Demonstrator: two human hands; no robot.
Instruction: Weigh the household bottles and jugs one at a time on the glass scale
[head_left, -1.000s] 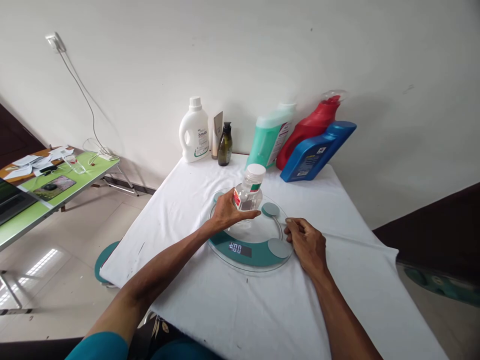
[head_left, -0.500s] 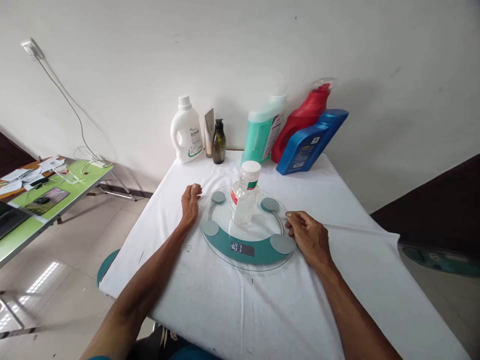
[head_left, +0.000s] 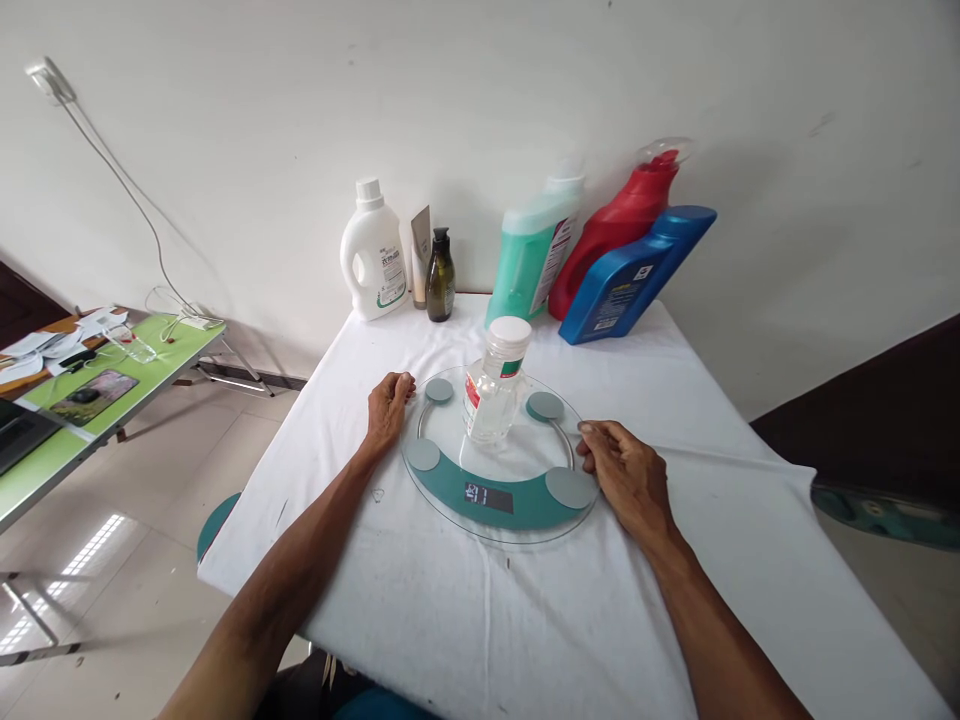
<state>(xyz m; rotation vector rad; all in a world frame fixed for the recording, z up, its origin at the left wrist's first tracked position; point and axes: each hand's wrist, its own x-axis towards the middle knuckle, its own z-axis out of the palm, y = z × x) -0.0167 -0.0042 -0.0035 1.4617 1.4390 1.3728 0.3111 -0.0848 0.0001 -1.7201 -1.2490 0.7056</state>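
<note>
A round glass bathroom scale (head_left: 448, 489) with a green curved band and several grey-green foot discs lies on the white cloth. Its small dark display (head_left: 489, 497) is lit with digits too blurred to read surely. On the glass stands a clear plastic jar (head_left: 491, 410) with a white lid and a red and green label, upright. My left hand (head_left: 388, 408) is at the scale's far left rim, fingers curled in against the edge. At the right rim is my right hand (head_left: 626, 475), thumb and fingers closed at the glass edge; the fingers' undersides are hidden.
Along the wall stand a white handled bottle (head_left: 375, 255), a beige tube (head_left: 418, 270), a dark pump bottle (head_left: 440, 275), a green bottle (head_left: 525, 255), a red bottle (head_left: 615, 225) and a blue bottle (head_left: 634, 275). A green side table (head_left: 176, 345) with papers stands left.
My left hand has shifted slightly right, in to the scale's rim. The display's digits look different. My right hand stays at the rim; the view has tilted a little.
</note>
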